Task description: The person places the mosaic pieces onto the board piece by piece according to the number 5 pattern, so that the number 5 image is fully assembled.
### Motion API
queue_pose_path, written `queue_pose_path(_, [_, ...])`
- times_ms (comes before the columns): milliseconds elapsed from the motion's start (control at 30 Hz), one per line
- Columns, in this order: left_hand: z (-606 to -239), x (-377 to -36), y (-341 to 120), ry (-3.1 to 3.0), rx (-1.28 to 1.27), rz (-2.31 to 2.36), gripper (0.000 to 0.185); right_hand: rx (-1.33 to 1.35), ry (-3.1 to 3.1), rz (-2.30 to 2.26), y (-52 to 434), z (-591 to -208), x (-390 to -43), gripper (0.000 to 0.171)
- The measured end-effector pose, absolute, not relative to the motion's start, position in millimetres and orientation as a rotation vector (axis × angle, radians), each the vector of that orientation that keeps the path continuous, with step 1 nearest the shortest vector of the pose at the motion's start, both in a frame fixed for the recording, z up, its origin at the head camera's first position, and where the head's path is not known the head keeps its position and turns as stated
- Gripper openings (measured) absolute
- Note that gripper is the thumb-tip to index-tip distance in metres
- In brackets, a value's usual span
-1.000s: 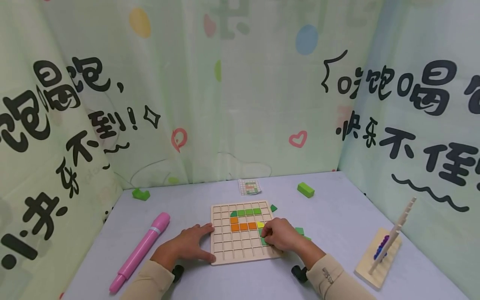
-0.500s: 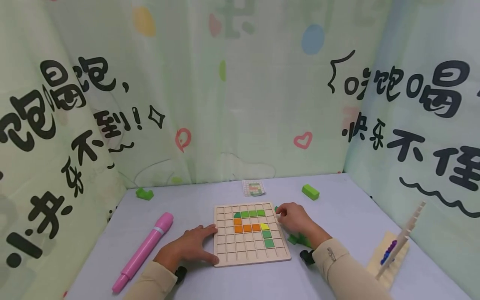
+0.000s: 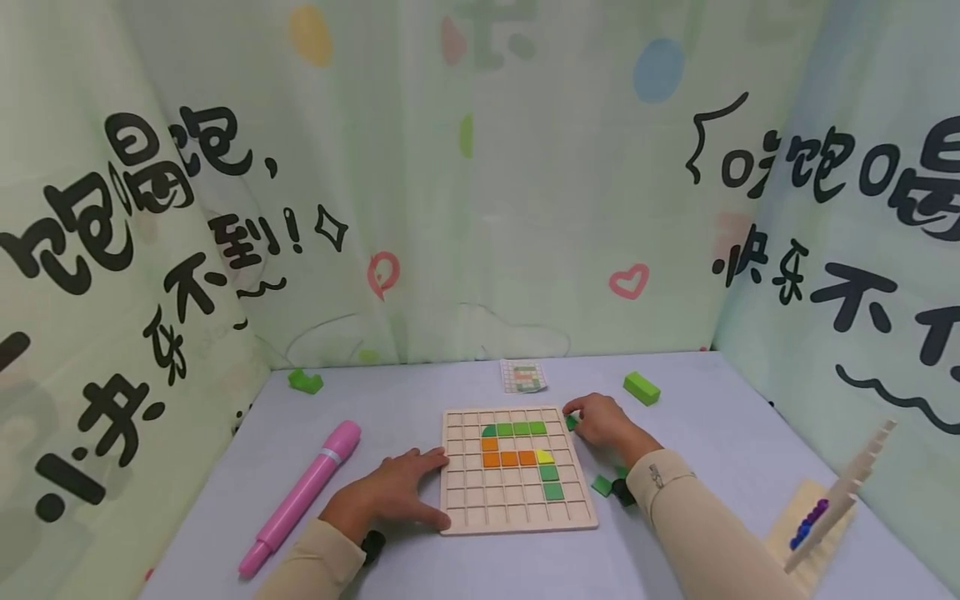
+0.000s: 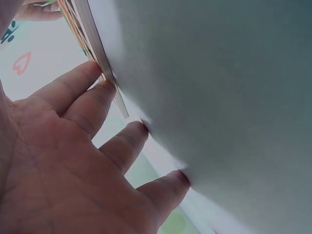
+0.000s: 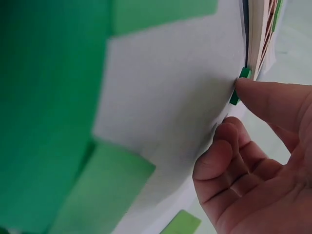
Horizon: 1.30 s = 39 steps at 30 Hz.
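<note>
A square wooden grid board (image 3: 495, 500) lies on the table, with green, orange and yellow tiles set in some of its cells. At its left edge my left hand (image 3: 396, 493) rests with fingers spread and thumb at the near corner. In the left wrist view, fingertips (image 4: 108, 87) touch the board's side. Beyond the upper right edge, my right hand (image 3: 606, 421) pinches a small dark green tile (image 3: 572, 422) lying by the board. The right wrist view has the thumb (image 5: 253, 95) against this tile (image 5: 246, 73), the other fingers curled below.
Loose green tiles (image 3: 602, 485) lie right of the board, partly under the right wrist. A printed pattern card (image 3: 523, 377) and a green block (image 3: 642, 388) are behind it. A pink tube-like stick (image 3: 300, 500) lies left, a green piece (image 3: 305, 382) back left, a wooden bead stand (image 3: 825, 525) right.
My right hand has moved from the board's lower right cells out to the green tile by the upper right edge. Two green tiles now show uncovered in the board. My left hand has stayed put.
</note>
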State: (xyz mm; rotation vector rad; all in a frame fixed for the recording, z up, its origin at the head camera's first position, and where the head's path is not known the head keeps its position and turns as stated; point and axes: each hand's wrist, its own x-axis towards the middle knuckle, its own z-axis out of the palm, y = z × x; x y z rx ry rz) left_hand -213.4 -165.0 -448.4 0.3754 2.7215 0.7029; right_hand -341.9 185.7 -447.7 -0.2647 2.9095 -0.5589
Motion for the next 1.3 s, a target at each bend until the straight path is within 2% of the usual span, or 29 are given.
queue_pose_path(433, [-449.9,-214.6,-162.7,2.723,0.355,0.676,0.093,-0.252,2.946,-0.499,191.7,-444.7,-338.9,0.012])
queue_pose_path(800, [-448.3,-213.5,-162.7,2.72,0.39,0.692,0.093,-0.159,2.941,-0.558,194.2,-442.2,-332.9,0.016])
queue_pose_path(1300, [-449.8,-213.1,-161.6,2.738,0.357,0.654,0.093,-0.197,2.898,-0.848,193.3,-433.5,-291.9,0.008])
